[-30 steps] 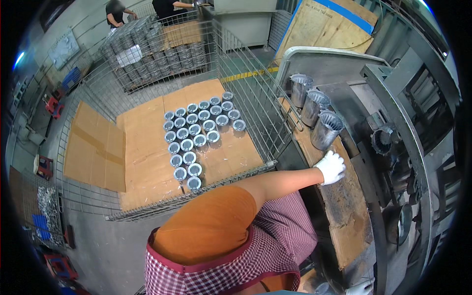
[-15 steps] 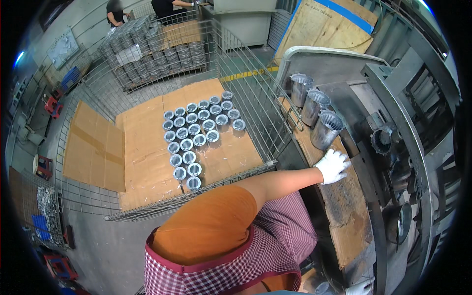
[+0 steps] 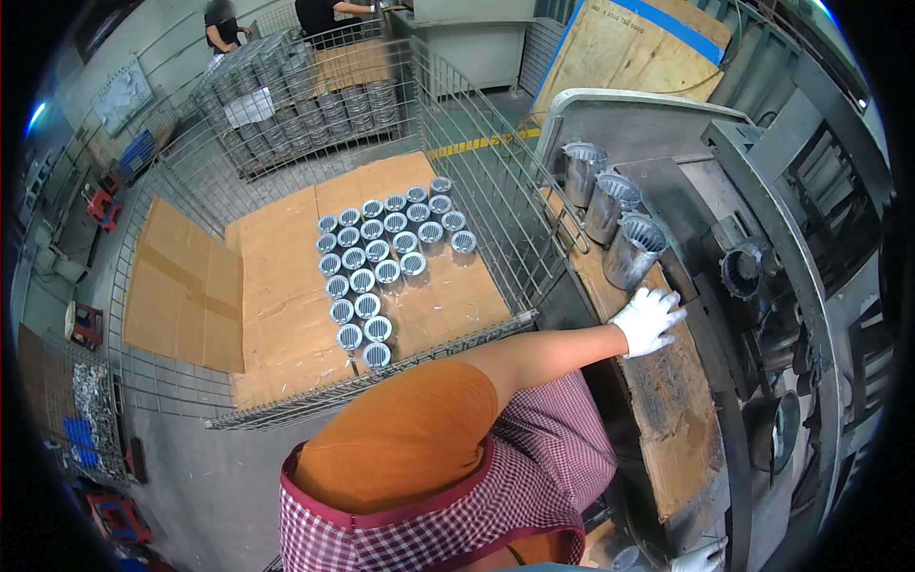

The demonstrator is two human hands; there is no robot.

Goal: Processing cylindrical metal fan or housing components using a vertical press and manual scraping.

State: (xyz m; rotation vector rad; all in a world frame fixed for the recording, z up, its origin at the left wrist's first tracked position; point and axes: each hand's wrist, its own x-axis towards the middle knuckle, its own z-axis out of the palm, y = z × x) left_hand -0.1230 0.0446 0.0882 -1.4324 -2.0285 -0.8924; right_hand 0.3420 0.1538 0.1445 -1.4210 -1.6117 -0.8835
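Note:
My left hand (image 3: 648,322), in a white glove, rests on a worn wooden board (image 3: 672,419) with its fingers spread and nothing in it. Just beyond its fingertips stands a grey metal cylinder (image 3: 629,259) with a toothed, ribbed open end. Two similar cylinders, a middle one (image 3: 606,212) and a far one (image 3: 579,176), stand in line behind it on the board. Only part of my right hand (image 3: 701,558), also white-gloved, shows at the lower right edge; its fingers are mostly cut off. A small metal cylinder (image 3: 626,558) lies near it at the lower edge.
A wire cage (image 3: 457,105) on the left has a cardboard-lined floor (image 3: 276,286) with rows of metal cylinders (image 3: 378,250). Dark machinery with a steel frame (image 3: 810,286) borders the board on the right. Two people (image 3: 224,29) are in the background near stacked cylinders (image 3: 286,100).
My left hand stays at the same spot on the board, its fingers slightly shifted and more spread. The cylinders have not visibly moved.

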